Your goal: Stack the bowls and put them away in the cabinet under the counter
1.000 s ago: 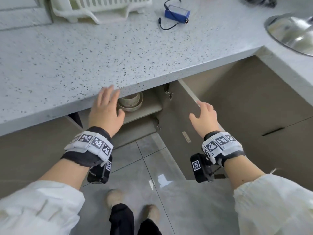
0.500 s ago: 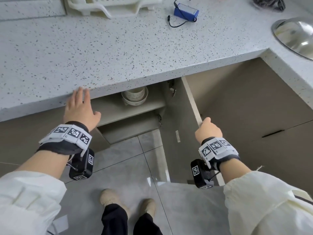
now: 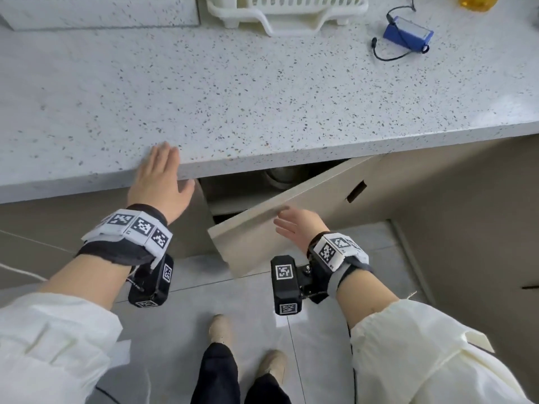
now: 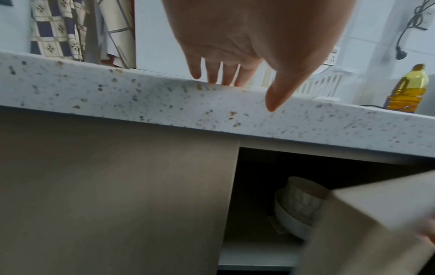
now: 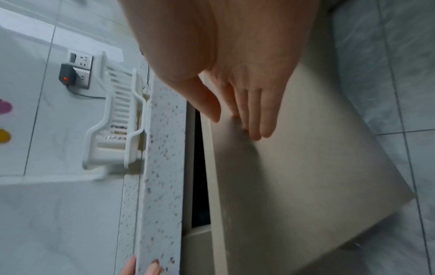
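The stacked bowls (image 4: 299,206) stand on the shelf inside the cabinet under the counter, a ribbed one nested in a wider white one. In the head view only a dark sliver of the bowls (image 3: 281,177) shows past the door. The beige cabinet door (image 3: 280,205) is partly swung in, leaving a gap. My right hand (image 3: 297,225) lies flat with straight fingers (image 5: 256,119) against the door's outer face. My left hand (image 3: 159,176) rests with straight fingers (image 4: 219,74) on the counter's front edge, thumb hanging over it.
The speckled counter (image 3: 233,97) carries a white dish rack (image 3: 287,13), a blue battery pack with a cable (image 3: 408,33) and a bottle of yellow oil (image 4: 407,91). A closed beige cabinet front (image 4: 113,195) lies left of the opening. My feet stand on grey floor tiles (image 3: 186,330).
The door has swung from wide open to nearly closed. My right hand let go of its top edge and now presses flat on its face. My left hand moved onto the counter edge.
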`<action>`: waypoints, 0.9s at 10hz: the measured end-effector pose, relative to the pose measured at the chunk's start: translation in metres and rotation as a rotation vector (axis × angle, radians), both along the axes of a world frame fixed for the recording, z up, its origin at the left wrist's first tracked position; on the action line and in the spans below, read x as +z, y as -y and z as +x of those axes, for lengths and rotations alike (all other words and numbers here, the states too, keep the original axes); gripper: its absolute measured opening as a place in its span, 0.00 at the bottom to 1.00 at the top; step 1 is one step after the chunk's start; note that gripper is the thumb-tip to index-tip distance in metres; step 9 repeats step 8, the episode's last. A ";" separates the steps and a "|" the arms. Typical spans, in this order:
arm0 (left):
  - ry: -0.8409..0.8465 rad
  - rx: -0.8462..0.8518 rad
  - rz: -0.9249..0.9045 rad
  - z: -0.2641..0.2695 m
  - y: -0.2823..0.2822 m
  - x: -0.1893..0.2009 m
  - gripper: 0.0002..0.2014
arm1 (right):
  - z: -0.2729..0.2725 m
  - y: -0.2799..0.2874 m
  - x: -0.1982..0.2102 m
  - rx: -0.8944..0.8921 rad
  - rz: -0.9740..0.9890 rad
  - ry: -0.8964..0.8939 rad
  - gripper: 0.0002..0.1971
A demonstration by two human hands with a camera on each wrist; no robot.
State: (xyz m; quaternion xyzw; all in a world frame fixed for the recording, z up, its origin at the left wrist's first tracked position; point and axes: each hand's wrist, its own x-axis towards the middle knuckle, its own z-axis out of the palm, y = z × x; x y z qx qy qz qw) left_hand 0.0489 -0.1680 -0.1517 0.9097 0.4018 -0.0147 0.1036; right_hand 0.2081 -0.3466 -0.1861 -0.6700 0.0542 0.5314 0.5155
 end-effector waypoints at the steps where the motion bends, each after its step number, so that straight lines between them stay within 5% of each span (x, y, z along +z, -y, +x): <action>1: -0.024 0.012 0.030 -0.009 -0.016 -0.006 0.36 | -0.003 -0.034 -0.004 0.046 0.012 0.055 0.23; 4: 0.046 -0.075 0.074 -0.016 -0.047 -0.018 0.38 | -0.003 -0.100 -0.033 -0.194 -0.047 0.039 0.17; 6: 0.069 -0.088 0.101 -0.017 -0.048 -0.020 0.37 | -0.014 -0.110 -0.029 -0.267 0.179 -0.012 0.29; 9: 0.063 -0.077 0.077 -0.016 -0.048 -0.016 0.37 | -0.010 -0.078 -0.001 -0.040 0.133 0.095 0.27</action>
